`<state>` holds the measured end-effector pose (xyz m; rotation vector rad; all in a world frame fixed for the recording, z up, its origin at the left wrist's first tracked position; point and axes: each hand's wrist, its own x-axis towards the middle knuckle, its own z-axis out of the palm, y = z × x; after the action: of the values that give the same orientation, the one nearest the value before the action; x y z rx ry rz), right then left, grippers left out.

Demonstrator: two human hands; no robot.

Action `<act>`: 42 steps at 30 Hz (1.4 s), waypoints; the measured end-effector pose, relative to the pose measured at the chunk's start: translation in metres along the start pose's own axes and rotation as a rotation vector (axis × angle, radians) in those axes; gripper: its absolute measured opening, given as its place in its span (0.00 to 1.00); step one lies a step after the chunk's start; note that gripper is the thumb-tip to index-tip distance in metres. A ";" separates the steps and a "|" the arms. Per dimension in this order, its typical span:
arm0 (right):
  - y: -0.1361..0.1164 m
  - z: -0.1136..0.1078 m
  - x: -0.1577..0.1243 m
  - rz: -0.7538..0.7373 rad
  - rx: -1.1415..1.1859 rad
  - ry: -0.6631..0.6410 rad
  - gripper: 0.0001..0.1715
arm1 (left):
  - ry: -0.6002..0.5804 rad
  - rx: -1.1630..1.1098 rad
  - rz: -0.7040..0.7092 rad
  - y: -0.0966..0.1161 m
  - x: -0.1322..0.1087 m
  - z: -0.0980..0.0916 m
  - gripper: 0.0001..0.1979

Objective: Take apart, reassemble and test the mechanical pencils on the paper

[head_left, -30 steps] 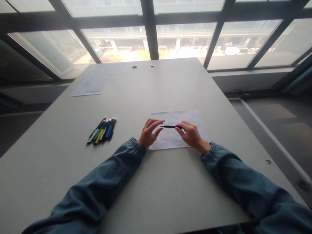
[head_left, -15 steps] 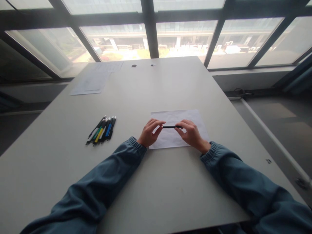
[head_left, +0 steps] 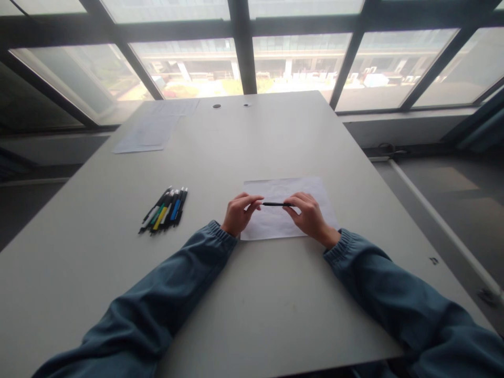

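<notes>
A slim black pen is held level just above a white sheet of paper. My right hand pinches its right end between thumb and fingers. At the pen's left tip is my left hand, with thumb and forefinger drawn together in a pinch. Whether those fingertips grip the tip or some small part from it is too small to tell. The paper lies flat on the white table, partly covered by both hands.
Left of my hands lies a bunch of several pens with black, white, green, yellow and blue parts. Printed sheets rest at the table's far left, near the windows. A small dark mark or object is near the right edge.
My left hand has shifted slightly left along the pen, and its thumb and forefinger have come closer together at the tip. My right hand and the pen have hardly moved.
</notes>
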<state>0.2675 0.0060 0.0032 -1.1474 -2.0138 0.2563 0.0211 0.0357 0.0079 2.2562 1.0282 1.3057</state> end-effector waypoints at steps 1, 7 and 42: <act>0.000 0.000 0.000 0.006 -0.010 0.003 0.05 | 0.006 0.005 0.012 0.000 0.001 0.000 0.10; 0.002 -0.003 0.001 0.023 -0.084 0.040 0.04 | -0.016 0.060 0.102 -0.004 0.003 0.003 0.05; 0.068 -0.020 -0.002 0.227 -0.270 0.058 0.09 | 0.041 0.151 0.025 -0.003 0.003 0.002 0.08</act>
<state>0.3260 0.0390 -0.0197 -1.5377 -1.9074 0.0634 0.0223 0.0403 0.0070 2.3679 1.1525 1.3310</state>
